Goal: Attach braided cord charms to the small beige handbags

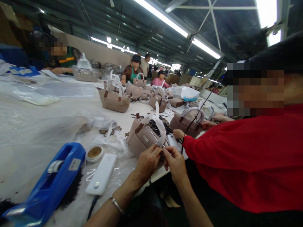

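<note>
A taupe handbag (140, 143) with brown leather tabs stands tilted on the table in front of me. White wrapping covers its handle (162, 127). My left hand (148, 159) and my right hand (175, 161) meet at the bag's near right end, fingertips pinched close together. What they pinch is too small and too covered by the fingers to name. Behind the handle lies a heap of dark chain (161, 126). A white rounded device (173, 141) sits just beyond my right hand.
On the left are a blue tape dispenser (55, 176), a small round tin (94, 153), a white power strip (101, 174) with a cord and clear plastic sheeting (47, 132). At right, a co-worker in a red top (246, 157) handles another handbag (186, 123). More bags (115, 100) stand farther back.
</note>
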The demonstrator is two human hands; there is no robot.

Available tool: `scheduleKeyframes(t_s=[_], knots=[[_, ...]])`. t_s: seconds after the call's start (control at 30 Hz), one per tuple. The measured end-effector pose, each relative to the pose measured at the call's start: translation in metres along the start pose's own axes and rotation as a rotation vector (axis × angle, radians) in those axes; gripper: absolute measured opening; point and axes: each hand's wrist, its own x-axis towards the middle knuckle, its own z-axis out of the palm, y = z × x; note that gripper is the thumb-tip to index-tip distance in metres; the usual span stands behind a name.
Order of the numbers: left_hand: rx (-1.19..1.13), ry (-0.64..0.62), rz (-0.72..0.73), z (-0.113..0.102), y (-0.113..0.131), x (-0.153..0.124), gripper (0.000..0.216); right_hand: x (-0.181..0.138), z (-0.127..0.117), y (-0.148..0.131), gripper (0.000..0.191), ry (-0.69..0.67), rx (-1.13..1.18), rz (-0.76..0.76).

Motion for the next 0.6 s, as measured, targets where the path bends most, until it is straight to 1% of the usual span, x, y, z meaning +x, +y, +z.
scheduleKeyframes(t_s=[0.1, 0.17, 0.23, 0.33, 0.37, 0.43, 0.6], knots=[[0.065, -0.006, -0.017, 0.005, -0.003, 0.003, 0.02, -0.003, 0.001, -0.004, 0.037, -0.016, 0.029, 0.011], [0.064, -0.022, -0.007, 0.004, -0.006, 0.003, 0.022, -0.004, 0.0, -0.005, 0.037, -0.032, 0.042, 0.016], [-0.022, -0.026, 0.024, 0.001, -0.008, 0.001, 0.025, -0.004, -0.002, -0.005, 0.036, -0.022, 0.034, 0.016], [-0.288, 0.009, 0.04, -0.008, -0.008, -0.003, 0.022, -0.001, -0.007, -0.003, 0.035, 0.062, 0.011, -0.015], [-0.392, 0.021, 0.01, -0.011, -0.007, -0.005, 0.019, 0.0, -0.008, -0.002, 0.035, 0.093, 0.026, -0.032], [-0.599, 0.031, -0.1, -0.018, -0.004, -0.007, 0.017, 0.001, -0.007, -0.002, 0.034, 0.116, 0.108, -0.07], [-1.005, 0.062, -0.429, -0.03, 0.001, -0.006, 0.023, -0.001, 0.001, -0.008, 0.031, 0.064, 0.402, -0.108]])
